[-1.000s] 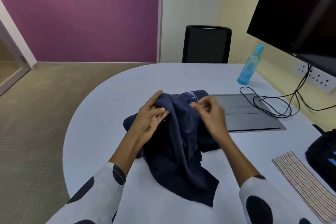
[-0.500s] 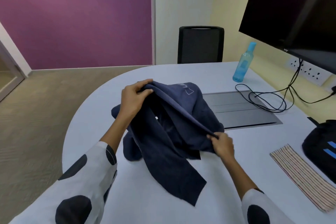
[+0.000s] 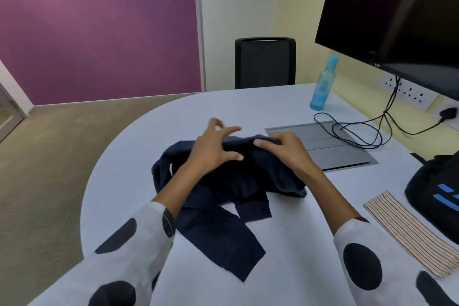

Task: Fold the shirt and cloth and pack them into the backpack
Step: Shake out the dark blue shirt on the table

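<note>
A dark navy shirt (image 3: pixel 218 208) lies bunched on the white table (image 3: pixel 285 268), one sleeve trailing toward me. My left hand (image 3: pixel 213 149) rests on the shirt's far bunched edge with fingers spread, thumb against the fabric. My right hand (image 3: pixel 283 148) sits just beside it and grips the same edge with curled fingers. A folded striped cloth (image 3: pixel 409 231) lies flat at the right. The black backpack (image 3: pixel 437 194) with blue stripes stands at the right edge, partly cut off.
A blue water bottle (image 3: pixel 321 84) stands at the back right. Black cables (image 3: pixel 357 131) loop over a grey cable hatch (image 3: pixel 330 146). A black monitor (image 3: pixel 397 12) hangs above the right side. A black chair (image 3: pixel 265 62) stands behind the table.
Both hands came together at the shirt's far edge and lowered it onto the table. The right hand moved from the near right side up to the left hand.
</note>
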A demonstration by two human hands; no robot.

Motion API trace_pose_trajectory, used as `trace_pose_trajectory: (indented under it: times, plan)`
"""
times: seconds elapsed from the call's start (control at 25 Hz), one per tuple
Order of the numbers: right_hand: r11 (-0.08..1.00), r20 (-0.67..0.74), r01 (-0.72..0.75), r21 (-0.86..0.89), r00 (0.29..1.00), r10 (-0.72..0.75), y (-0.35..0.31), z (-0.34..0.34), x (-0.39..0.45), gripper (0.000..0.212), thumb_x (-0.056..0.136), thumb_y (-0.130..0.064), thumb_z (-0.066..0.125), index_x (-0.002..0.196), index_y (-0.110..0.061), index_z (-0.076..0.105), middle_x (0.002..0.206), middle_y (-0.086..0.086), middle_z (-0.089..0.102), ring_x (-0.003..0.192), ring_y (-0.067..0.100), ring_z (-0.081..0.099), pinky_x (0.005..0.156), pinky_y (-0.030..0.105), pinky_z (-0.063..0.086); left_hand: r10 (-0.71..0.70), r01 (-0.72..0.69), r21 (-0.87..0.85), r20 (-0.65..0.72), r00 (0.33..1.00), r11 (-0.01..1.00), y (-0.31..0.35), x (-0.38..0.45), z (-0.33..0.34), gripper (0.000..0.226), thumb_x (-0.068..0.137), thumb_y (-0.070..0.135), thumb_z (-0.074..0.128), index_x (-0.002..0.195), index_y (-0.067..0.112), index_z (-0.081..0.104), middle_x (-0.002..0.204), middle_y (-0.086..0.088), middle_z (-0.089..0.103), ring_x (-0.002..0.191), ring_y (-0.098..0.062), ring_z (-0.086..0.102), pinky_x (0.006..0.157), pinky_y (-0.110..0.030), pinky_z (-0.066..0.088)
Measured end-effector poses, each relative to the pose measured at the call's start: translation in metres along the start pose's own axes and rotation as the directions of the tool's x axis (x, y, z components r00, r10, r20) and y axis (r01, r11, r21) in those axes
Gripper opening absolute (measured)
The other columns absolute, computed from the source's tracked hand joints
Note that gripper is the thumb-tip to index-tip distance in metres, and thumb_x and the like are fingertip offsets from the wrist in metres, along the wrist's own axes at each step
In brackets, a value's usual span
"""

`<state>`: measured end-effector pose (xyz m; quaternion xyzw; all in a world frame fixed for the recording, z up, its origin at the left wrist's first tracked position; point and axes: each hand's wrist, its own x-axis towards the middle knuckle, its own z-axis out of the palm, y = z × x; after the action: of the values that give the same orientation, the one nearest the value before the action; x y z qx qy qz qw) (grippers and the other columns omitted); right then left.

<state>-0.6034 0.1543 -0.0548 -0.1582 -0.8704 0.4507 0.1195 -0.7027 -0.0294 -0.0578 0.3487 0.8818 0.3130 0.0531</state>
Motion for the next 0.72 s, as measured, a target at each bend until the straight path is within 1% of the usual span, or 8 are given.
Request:
trace_pose_trajectory:
  times: [0.08,0.12,0.2,0.32,0.4,0.52,0.64,0.72]
  plan:
    - [0.995,0.084,0.098,-0.009,0.992,-0.097,-0.008,0.01,0.003,0.032,0.076,-0.038,0.076,0.074,-0.009,0.063,0.066,0.002,0.063,0.066,0.007,0.058,0.062,0.02,0.043,0.118,-0.099,-0.264,0.055,0.992,0.959,0.029,-0.009,0.011,0.078,0.07,0.028,0.083,0.139,0.029,0.046,0.135,0.012,0.042,0.095,-0.007,0.061,0.086,-0.027,0.053]
    - [0.991,0.087,0.13,0.027,0.987,-0.132,-0.01,0.014,0.004,0.027,0.075,-0.033,0.078,0.079,-0.011,0.063,0.07,-0.001,0.065,0.07,0.007,0.06,0.066,0.022,0.045,0.129,-0.11,-0.314,0.041,0.991,0.943,0.036,-0.01,0.016,0.075,0.071,0.023,0.082,0.137,0.026,0.049,0.129,0.012,0.052,0.098,-0.004,0.061,0.086,-0.024,0.053]
    - [0.976,0.035,0.175,0.127,0.983,-0.181,-0.008,0.017,0.003,0.022,0.077,-0.022,0.076,0.093,-0.017,0.062,0.068,-0.004,0.058,0.067,0.008,0.056,0.066,0.021,0.044,0.071,-0.075,-0.262,-0.027,0.997,0.962,0.041,-0.005,0.017,0.059,0.07,0.023,0.081,0.125,0.021,0.06,0.108,0.004,0.069,0.096,-0.01,0.063,0.085,-0.026,0.051]
    - [0.937,-0.063,0.154,0.313,0.988,-0.141,0.006,0.018,-0.003,0.029,0.082,-0.026,0.073,0.107,-0.023,0.059,0.074,0.004,0.058,0.074,0.016,0.061,0.072,0.025,0.05,0.0,-0.01,-0.137,-0.079,0.997,0.991,0.043,0.0,0.01,0.027,0.073,0.026,0.079,0.099,0.02,0.073,0.079,0.002,0.071,0.077,-0.015,0.066,0.079,-0.031,0.052]
    - [0.917,-0.118,0.104,0.384,0.991,-0.063,0.017,0.02,-0.009,0.022,0.08,-0.034,0.075,0.096,-0.024,0.064,0.081,0.002,0.066,0.079,0.015,0.064,0.075,0.028,0.052,-0.028,-0.002,-0.173,-0.168,0.985,0.985,0.043,0.001,0.008,0.014,0.078,0.029,0.075,0.088,0.02,0.074,0.069,0.001,0.07,0.065,-0.013,0.067,0.077,-0.036,0.054]
    - [0.947,-0.104,0.001,0.32,0.994,0.034,0.041,0.026,-0.021,0.021,0.075,-0.034,0.079,0.076,-0.016,0.068,0.071,0.0,0.068,0.069,0.011,0.062,0.067,0.029,0.05,-0.094,-0.014,-0.304,-0.339,0.936,0.953,0.04,0.002,0.002,0.012,0.083,0.03,0.07,0.083,0.019,0.074,0.067,0.005,0.07,0.06,-0.008,0.067,0.076,-0.037,0.056]
    - [0.926,-0.18,-0.011,0.376,0.98,0.085,0.056,0.023,-0.025,0.015,0.082,-0.023,0.074,0.077,-0.009,0.07,0.075,0.001,0.071,0.078,0.016,0.067,0.076,0.027,0.053,-0.211,0.038,-0.405,-0.394,0.895,0.914,0.032,0.005,-0.006,0.017,0.087,0.031,0.064,0.078,0.018,0.071,0.065,0.004,0.07,0.053,-0.007,0.067,0.075,-0.037,0.057]
    - [0.906,-0.19,0.006,0.423,0.978,0.082,0.052,0.018,-0.021,0.014,0.088,-0.02,0.066,0.081,-0.008,0.065,0.07,-0.003,0.068,0.074,0.014,0.064,0.076,0.028,0.053,-0.272,0.116,-0.39,-0.373,0.887,0.913,0.027,0.004,-0.008,0.019,0.09,0.03,0.061,0.079,0.016,0.069,0.063,0.0,0.07,0.051,-0.011,0.066,0.072,-0.034,0.057]
